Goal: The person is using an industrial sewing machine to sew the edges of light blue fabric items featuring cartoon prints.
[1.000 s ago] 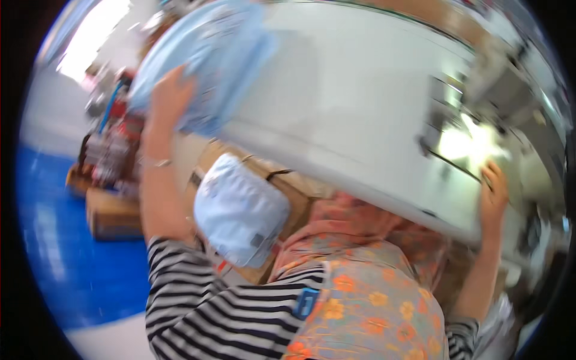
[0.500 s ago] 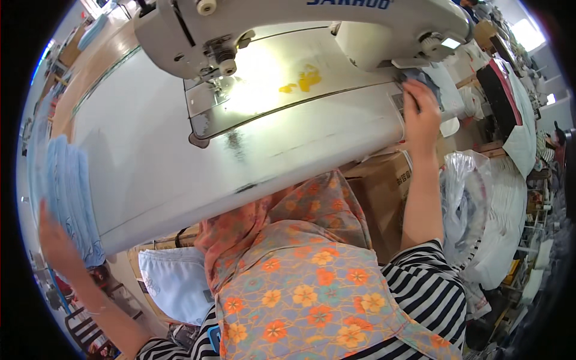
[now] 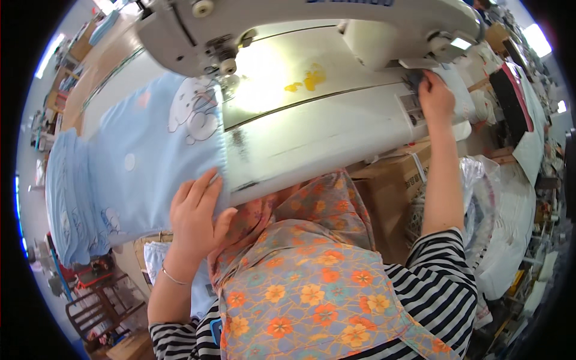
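Observation:
A light blue cloth piece (image 3: 153,141) with a white cartoon animal print lies on the sewing machine table, its right edge running up beside the presser foot (image 3: 228,84). My left hand (image 3: 195,210) rests on the cloth's near right corner, fingers stretched over it and thumb apart. Over at the table's right end my right hand (image 3: 437,99) is closed, fingertips bent at a small dark bundle (image 3: 414,78); what they pinch is hidden. The sewing machine (image 3: 288,18) spans the far side, its lamp lighting the plate.
Folded blue cloths (image 3: 72,198) hang in a stack over the table's left edge. Yellow marks show on the table top (image 3: 318,132). A cardboard box (image 3: 387,186) stands below, with clear plastic and white material (image 3: 504,222) to the right. More blue cloth (image 3: 157,255) lies under the table's near edge.
My left hand has come from the stack at the left to the table's near edge. A blue cloth piece now covers the table's left part. My right hand has shifted slightly at the dark bundle.

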`<state>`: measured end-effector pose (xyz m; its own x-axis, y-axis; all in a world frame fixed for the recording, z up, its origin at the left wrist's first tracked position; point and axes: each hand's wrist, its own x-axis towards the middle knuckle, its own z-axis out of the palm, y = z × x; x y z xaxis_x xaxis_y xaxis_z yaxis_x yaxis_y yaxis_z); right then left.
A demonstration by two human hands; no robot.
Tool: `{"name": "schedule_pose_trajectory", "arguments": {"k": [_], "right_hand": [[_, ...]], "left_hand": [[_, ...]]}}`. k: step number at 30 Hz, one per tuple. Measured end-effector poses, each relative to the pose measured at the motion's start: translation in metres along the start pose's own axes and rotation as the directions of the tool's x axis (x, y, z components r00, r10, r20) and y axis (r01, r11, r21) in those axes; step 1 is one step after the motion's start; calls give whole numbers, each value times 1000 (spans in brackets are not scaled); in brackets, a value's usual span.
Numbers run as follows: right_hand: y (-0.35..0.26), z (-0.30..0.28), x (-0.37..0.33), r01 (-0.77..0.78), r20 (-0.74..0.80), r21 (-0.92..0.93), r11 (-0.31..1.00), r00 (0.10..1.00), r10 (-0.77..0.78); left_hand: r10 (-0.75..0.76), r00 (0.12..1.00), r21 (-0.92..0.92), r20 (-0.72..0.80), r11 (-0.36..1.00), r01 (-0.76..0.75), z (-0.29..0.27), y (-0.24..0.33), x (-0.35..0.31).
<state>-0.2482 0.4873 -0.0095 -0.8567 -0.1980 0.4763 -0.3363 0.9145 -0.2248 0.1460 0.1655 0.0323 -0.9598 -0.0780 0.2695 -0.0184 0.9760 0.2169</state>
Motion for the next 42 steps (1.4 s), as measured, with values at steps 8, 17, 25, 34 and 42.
{"name": "schedule_pose_trajectory", "arguments": {"k": [8,17,25,34,42], "right_hand": [[-83,-22,-51,713,-311,229,663,698,-644],[-301,15,-76,120,306,839,531,703,-642],[-307,24,-78,144,317,816,561,699,-641],[-158,-14,-60,-49,380,691,721,873,-305],[-76,-45,-36,71,143,232,970,984,-106]], "left_hand": [[23,992,-8,-125,1000,-24,1,-51,66],[-73,949,-181,-308,983,17,41,-86,77],[15,945,-75,-325,996,-42,45,-80,77],[-164,934,-244,-318,966,87,44,-86,73],[-241,962,-418,-126,892,168,35,-93,89]]}}
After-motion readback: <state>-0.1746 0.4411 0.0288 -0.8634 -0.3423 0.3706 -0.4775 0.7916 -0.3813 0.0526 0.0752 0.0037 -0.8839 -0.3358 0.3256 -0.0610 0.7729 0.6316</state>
